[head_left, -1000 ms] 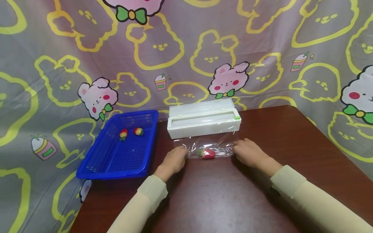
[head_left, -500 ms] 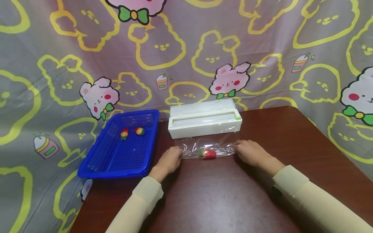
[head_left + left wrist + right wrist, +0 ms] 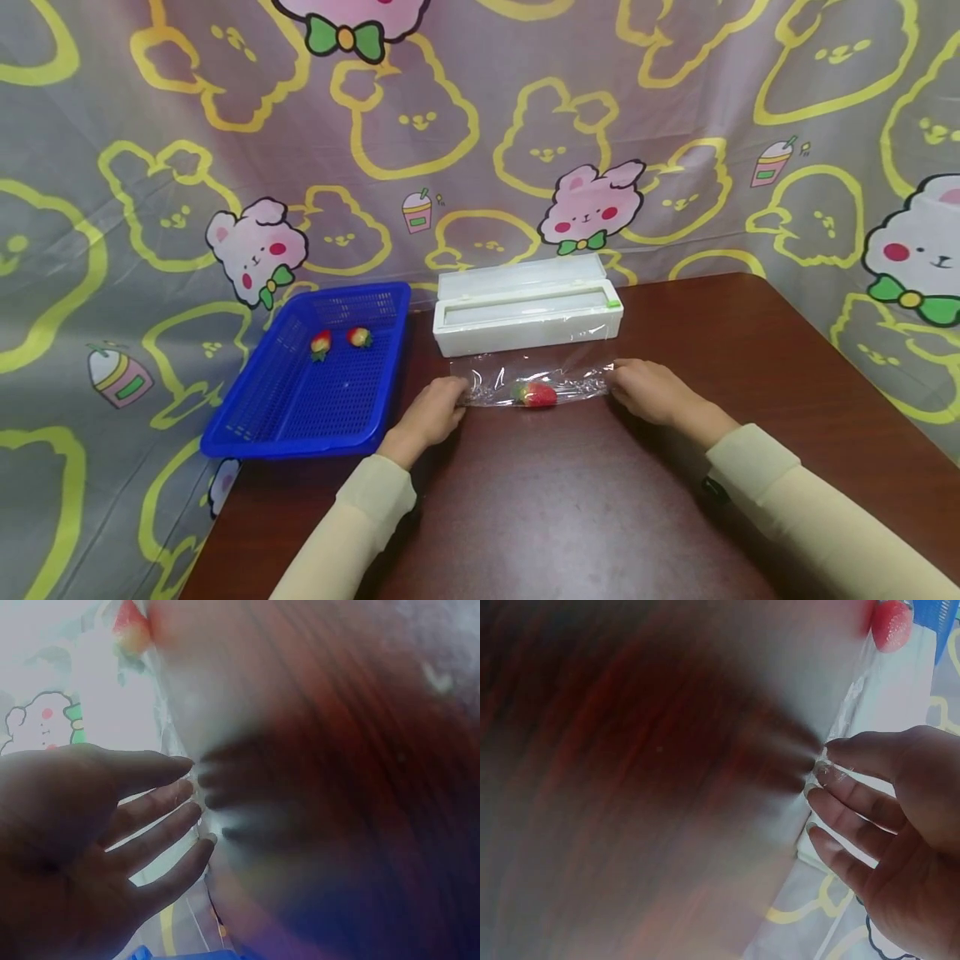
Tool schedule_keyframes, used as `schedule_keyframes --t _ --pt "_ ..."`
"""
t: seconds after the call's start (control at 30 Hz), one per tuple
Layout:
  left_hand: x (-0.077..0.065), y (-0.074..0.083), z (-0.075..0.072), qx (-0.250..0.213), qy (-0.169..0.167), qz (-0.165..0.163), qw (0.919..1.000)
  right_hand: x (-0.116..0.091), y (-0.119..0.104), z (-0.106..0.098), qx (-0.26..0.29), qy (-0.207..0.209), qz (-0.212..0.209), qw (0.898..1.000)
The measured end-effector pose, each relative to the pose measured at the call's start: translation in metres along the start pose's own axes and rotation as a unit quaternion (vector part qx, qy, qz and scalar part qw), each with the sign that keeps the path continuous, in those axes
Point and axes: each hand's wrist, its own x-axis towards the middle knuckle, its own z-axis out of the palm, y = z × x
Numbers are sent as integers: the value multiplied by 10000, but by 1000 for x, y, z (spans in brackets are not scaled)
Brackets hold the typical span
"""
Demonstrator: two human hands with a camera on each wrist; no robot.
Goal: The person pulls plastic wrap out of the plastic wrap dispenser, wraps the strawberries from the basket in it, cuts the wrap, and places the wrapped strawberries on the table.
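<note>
Clear film (image 3: 534, 371), seemingly over a strawberry (image 3: 537, 395), spans left grip (image 3: 437, 408) to right grip (image 3: 651, 392).

Both arms (image 3: 337, 533) stretched forward and angled inward, long pale sleeves (image 3: 817, 500) ending short of bare wrists (image 3: 401, 446). The left hand (image 3: 435, 410) and right hand (image 3: 651, 392) stayed well apart, fingers (image 3: 159, 834) gently bent and slightly spread, each thumb (image 3: 870, 754) near its index fingertip (image 3: 827, 774).
</note>
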Motion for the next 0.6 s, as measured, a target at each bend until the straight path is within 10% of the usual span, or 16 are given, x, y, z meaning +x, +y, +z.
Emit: schedule_keyframes --t 0.6 --pt "-3 -10 0 -439 343 225 9982 -3 6 -3 582 -143 399 9974"
